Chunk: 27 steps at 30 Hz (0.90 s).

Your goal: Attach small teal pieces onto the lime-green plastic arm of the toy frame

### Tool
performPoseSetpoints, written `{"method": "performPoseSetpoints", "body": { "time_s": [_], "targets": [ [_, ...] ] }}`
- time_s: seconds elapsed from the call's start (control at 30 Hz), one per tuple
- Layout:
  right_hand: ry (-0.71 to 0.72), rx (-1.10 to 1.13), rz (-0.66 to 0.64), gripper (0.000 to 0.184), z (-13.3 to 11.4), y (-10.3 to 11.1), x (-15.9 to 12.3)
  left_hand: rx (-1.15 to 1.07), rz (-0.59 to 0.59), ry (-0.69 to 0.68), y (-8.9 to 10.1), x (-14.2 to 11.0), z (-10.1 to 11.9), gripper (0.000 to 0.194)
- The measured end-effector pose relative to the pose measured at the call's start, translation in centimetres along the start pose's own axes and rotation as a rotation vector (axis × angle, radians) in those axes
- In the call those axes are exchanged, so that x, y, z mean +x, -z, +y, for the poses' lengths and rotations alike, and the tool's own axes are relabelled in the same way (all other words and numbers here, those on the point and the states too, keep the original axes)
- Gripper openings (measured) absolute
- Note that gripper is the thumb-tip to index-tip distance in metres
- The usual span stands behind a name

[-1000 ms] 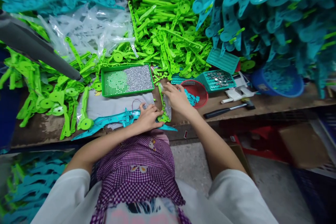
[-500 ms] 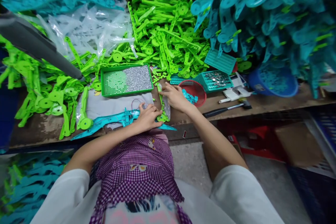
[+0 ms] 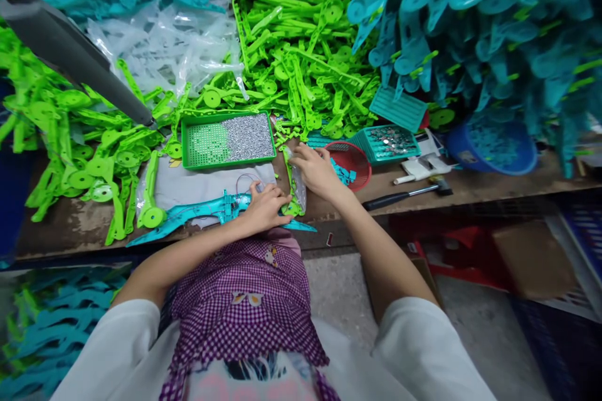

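Note:
My left hand [image 3: 266, 207] is closed over the right part of a long, curved blue plastic shell [image 3: 188, 213]. The shell lies along the table's front edge, its pointed tip showing past my hand. A thin dark wire [image 3: 244, 178] loops up beside my fingers. To the right, my right hand [image 3: 317, 170] has its fingers bent down over a light-green plastic part [image 3: 292, 197] lying with clear plastic. Its fingertips are pinched together; whatever is between them is too small to make out. A grey cloth [image 3: 207, 182] lies behind the shell.
Behind stands a green tray [image 3: 183, 144] of small metal screws. A red basket [image 3: 367, 175] with blue pieces, a teal basket [image 3: 416, 153] of metal parts, a hammer [image 3: 399, 197] and a blue bowl [image 3: 493, 166] are on the right. A grey tool [image 3: 94, 69] hangs at left.
My left hand stays on the blue shell. My right hand has shifted only slightly at the light-green part, its fingers curling more. The view has moved a little.

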State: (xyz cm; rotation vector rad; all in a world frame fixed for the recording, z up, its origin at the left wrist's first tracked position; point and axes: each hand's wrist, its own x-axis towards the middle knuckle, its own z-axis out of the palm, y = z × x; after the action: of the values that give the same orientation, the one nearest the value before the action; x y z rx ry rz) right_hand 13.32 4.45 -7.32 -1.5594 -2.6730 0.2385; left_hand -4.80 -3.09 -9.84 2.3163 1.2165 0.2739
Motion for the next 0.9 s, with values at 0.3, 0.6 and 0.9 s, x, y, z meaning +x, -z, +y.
{"method": "performPoseSetpoints", "body": {
  "time_s": [0.3, 0.6, 0.9],
  "targets": [
    [0.096, -0.078, -0.084, 0.048, 0.4, -0.1, 0.1, -0.020, -0.027, 0.011, 0.3, 0.1, 0.1, 0.039],
    [-0.090, 0.024, 0.094, 0.041, 0.5, -0.3, -0.2, -0.020, -0.011, -0.009, 0.1, 0.0, 0.0, 0.039],
    [0.062, 0.006, 0.003, 0.045, 0.7, -0.7, 0.2, -0.010, -0.038, -0.003, 0.2, 0.0, 0.0, 0.039]
  ]
}}
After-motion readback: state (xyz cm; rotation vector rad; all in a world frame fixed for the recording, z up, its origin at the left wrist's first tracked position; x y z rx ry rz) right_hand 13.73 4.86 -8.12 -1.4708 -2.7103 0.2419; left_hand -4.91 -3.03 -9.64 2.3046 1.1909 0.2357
